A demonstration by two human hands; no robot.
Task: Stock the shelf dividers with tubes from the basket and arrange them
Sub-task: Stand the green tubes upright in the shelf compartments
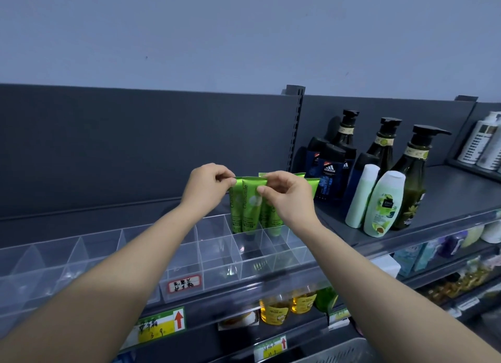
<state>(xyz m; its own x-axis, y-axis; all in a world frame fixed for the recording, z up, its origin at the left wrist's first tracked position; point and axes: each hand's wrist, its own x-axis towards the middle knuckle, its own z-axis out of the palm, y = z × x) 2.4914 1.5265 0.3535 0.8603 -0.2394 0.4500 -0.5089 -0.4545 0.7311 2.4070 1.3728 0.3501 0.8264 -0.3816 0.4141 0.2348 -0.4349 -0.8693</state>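
**Q:** Where do the tubes stand in this view?

**A:** The green tubes (pixel 273 223) stand cap-down in the rear cells of the clear dividers (pixel 217 250) on the shelf (pixel 447 189), just left of the bottles (pixel 382 202). The basket (pixel 336 353) shows only as a grey slotted rim at the lower edge.

**Q:** And your fingers?

**A:** My left hand (pixel 208 185) pinches the flat top seam of the left tube (pixel 235 208). My right hand (pixel 287 197) pinches the seam of the second tube (pixel 250 208), which touches the first. Both sets of fingers are narrow, closed on the seams. I judge that I hold the tubes at the top because the seam stands free above the cell walls. A small turn there should square the labels to the front.
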